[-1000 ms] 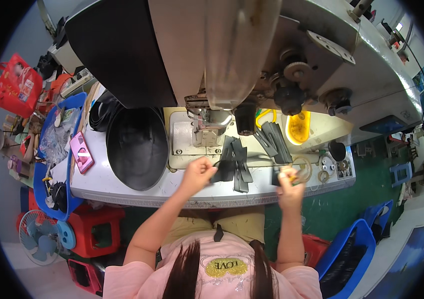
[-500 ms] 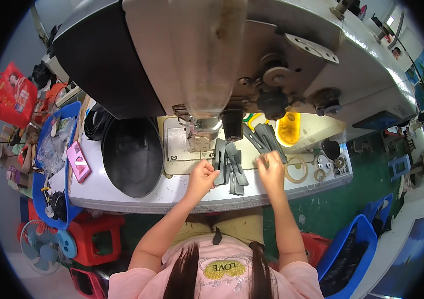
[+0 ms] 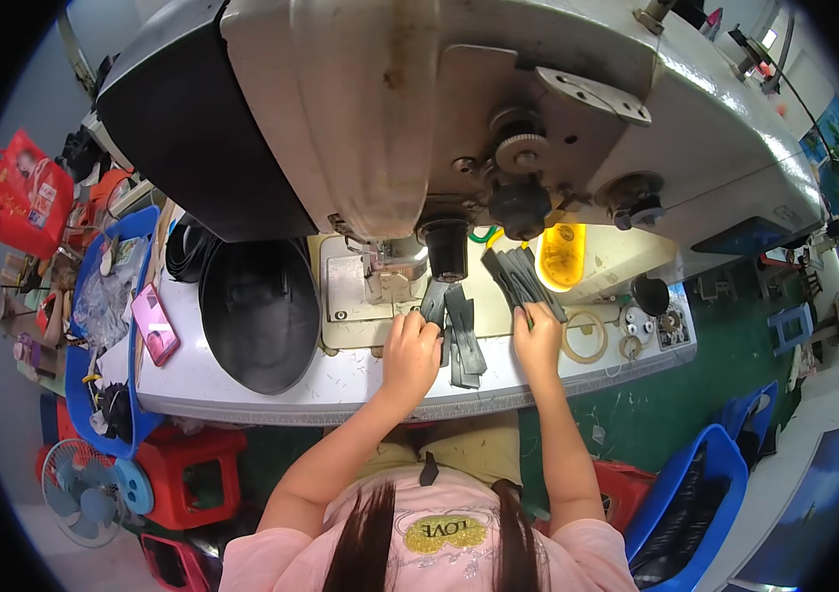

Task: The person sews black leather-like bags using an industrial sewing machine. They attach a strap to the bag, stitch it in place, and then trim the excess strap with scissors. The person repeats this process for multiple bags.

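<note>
Several flat black strips (image 3: 463, 337) lie in a loose, overlapping heap on the white table, just in front of the sewing machine's needle plate (image 3: 344, 281). My left hand (image 3: 412, 353) is at the left side of this heap, its fingers curled down on a black strip that runs up toward the presser foot (image 3: 402, 286). At the near end of a second, fanned bundle of black strips (image 3: 516, 278), my right hand (image 3: 538, 340) has its fingers closed on a strip. Both sets of fingertips are partly hidden by the hands.
The sewing machine (image 3: 538, 109) hangs over the table's far half. A large black oval piece (image 3: 260, 316) and a pink phone (image 3: 155, 326) lie left. Right are a yellow tray (image 3: 564, 259), a tape ring (image 3: 585, 337) and bobbins (image 3: 639, 322). Blue bins (image 3: 691, 513) flank the table.
My left hand has moved slightly right and forward onto the left strip. My right hand has moved a little to the near end of the fanned bundle and closed there.
</note>
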The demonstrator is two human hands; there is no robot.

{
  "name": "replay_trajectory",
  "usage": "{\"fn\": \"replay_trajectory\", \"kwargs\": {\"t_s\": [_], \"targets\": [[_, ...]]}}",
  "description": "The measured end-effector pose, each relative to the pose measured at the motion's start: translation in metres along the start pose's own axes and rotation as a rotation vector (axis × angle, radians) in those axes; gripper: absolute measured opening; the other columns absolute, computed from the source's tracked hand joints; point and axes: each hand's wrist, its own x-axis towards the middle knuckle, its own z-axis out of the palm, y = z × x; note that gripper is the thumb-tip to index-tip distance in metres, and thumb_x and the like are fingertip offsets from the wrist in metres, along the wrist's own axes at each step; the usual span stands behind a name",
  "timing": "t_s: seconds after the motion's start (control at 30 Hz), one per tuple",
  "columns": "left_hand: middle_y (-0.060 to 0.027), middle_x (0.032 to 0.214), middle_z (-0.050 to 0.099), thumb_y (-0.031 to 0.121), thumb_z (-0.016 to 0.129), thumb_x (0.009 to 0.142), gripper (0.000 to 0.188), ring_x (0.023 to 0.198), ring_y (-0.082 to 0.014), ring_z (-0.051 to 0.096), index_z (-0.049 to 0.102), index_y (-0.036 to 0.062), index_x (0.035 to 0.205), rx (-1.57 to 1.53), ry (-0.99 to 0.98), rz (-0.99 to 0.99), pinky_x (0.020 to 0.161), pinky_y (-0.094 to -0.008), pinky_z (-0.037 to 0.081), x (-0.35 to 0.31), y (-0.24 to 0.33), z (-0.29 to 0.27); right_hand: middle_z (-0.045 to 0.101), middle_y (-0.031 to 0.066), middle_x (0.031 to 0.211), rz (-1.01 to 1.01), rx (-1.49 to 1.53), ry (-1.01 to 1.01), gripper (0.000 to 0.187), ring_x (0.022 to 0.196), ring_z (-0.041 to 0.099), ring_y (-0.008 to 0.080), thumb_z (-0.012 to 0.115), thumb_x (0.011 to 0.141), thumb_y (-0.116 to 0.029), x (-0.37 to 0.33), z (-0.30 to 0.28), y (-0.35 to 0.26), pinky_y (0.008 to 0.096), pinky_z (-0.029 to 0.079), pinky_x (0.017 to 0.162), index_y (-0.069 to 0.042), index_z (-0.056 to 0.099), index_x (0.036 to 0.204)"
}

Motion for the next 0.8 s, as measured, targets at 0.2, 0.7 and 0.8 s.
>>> {"fn": "replay_trajectory", "kwargs": {"t_s": [0.2,0.7,0.8], "targets": [[-0.0066,0.066,0.056,0.002,0.06,0.075,0.007,0.061,-0.0158,0.055,0.058,-0.0033,0.079,-0.585,-0.046,-0.203,0.054,-0.0259,0.044,0.007,0.029,0.007,0.052,0.0145,0.071,-0.019,0.112,0.074,0.009,0.062,0.054,0.0302,0.057,0.074,0.001,-0.03,0.004,-0.037,0.0351,0.043,0.055,0.003,0.058,0.083],[-0.006,0.076,0.061,0.003,0.059,0.08,0.007,0.07,-0.0081,0.058,0.058,-0.0043,0.082,-1.109,-0.306,-0.576,0.063,-0.0192,0.048,0.005,0.017,0.021,0.056,0.0094,0.072,0.059,0.396,-0.043,0.007,0.057,0.052,0.0155,0.06,0.071,0.006,-0.04,0.003,-0.042,0.0242,0.041,0.052,0.005,0.06,0.078],[-0.006,0.074,0.06,0.002,0.058,0.08,0.006,0.069,-0.0083,0.058,0.058,-0.0041,0.08,-1.128,-0.292,-0.554,0.063,-0.0192,0.048,0.003,0.015,0.025,0.055,0.0091,0.07,0.038,0.368,-0.083,0.006,0.057,0.052,0.0152,0.06,0.071,0.006,-0.038,0.0,-0.041,0.0244,0.041,0.051,0.004,0.06,0.077]]}}
